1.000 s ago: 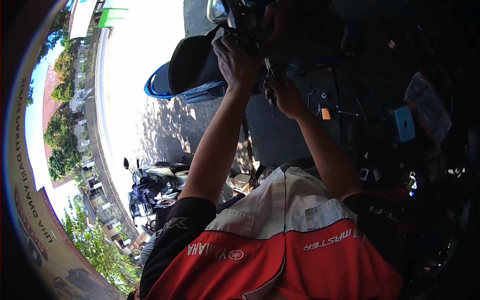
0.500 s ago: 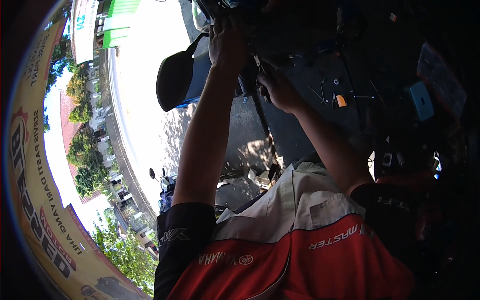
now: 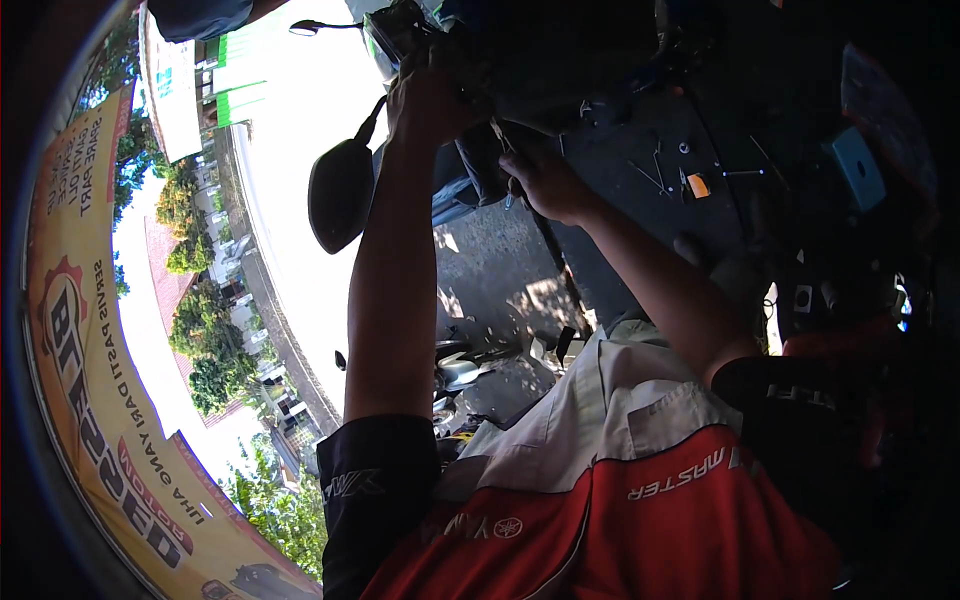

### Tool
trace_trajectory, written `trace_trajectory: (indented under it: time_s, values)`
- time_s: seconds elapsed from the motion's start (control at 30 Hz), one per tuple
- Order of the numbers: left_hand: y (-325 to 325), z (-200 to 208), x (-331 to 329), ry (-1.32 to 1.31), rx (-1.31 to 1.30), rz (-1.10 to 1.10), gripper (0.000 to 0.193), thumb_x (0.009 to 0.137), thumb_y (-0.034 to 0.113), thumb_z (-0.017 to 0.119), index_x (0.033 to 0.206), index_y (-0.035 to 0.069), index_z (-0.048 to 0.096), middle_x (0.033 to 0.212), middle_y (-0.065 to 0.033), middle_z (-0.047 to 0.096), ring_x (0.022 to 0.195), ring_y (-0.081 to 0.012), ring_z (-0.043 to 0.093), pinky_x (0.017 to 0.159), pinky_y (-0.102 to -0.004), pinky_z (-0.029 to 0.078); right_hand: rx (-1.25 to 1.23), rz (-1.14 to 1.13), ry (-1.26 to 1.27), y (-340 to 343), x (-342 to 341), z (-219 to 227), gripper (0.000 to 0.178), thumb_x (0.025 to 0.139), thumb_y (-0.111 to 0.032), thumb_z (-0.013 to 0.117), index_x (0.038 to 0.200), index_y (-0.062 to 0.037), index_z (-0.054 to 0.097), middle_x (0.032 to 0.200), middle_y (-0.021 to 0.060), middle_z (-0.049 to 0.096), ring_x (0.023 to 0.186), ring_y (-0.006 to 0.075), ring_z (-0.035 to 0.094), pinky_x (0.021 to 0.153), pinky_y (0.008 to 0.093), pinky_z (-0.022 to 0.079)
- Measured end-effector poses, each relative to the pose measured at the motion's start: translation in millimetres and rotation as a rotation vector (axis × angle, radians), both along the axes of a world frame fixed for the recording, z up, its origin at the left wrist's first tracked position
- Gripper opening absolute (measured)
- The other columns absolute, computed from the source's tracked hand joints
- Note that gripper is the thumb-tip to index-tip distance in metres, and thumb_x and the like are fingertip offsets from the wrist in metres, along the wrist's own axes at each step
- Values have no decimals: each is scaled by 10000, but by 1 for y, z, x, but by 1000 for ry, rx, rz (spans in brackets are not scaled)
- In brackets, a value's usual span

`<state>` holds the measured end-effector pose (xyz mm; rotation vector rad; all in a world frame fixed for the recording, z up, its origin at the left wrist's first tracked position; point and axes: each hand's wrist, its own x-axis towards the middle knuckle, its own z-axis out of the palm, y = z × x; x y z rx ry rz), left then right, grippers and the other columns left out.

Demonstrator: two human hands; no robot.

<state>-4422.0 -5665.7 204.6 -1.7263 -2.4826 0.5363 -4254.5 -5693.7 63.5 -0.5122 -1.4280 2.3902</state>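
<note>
At top centre stands a motorcycle front (image 3: pixel 405 30), mostly in shadow, with a black rear-view mirror (image 3: pixel 340 195) jutting out beside my left forearm. My left hand (image 3: pixel 430 105) is bent over a dark part just below the motorcycle's front; its fingertips are lost in shadow. To its right, my right hand (image 3: pixel 545 180) is closed around a slim hand tool (image 3: pixel 497 130). The tool's metal end points up toward my left hand, and its exact kind is too dark to tell.
Several thin tools (image 3: pixel 650 180) and an orange piece (image 3: pixel 699 186) lie on the dark floor at right. Farther right is a blue box-like object (image 3: pixel 858 170). Another motorcycle (image 3: pixel 460 375) is parked left of my body. Part of another person (image 3: pixel 200 15) shows at top left.
The view has shifted, so the floor and street sit differently. Both hands stay close together at the motorcycle, the right one still gripping the tool. Another person has come in at top left.
</note>
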Motion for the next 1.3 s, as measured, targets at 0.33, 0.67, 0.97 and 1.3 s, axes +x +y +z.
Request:
trace_trajectory:
  time_s: [0.33,0.67,0.97,1.3]
  values:
    - [3,-5,1,-13,95,-78,916,605,443,879,1354,78,499,1344,-213,579,1305,-404,513,1059,-506,454,-52,34,-44,13,12,16,386,1039,-349,518,1199,-4,584,876,102,621,749,198,594,702,365,481]
    - [4,-9,5,36,105,-105,1011,577,460,916,1418,112,475,1331,-182,610,1296,-398,530,1039,-510,467,-67,-40,13,2,0,-1,295,1045,-283,522,1116,-3,584,835,126,612,693,221,611,673,412,487]
    - [5,-8,9,19,117,-116,985,585,446,909,1409,104,491,1305,-185,630,1265,-406,554,1037,-519,464,-32,-47,18,3,5,2,393,1050,-337,505,1282,-25,561,826,59,584,713,140,536,662,348,452]
    - [11,2,17,6,39,-106,714,611,421,881,1175,71,619,1136,-137,700,1227,-368,568,993,-478,499,6,-104,38,4,1,1,286,1047,-267,519,1075,6,598,912,164,628,838,276,625,762,432,483]
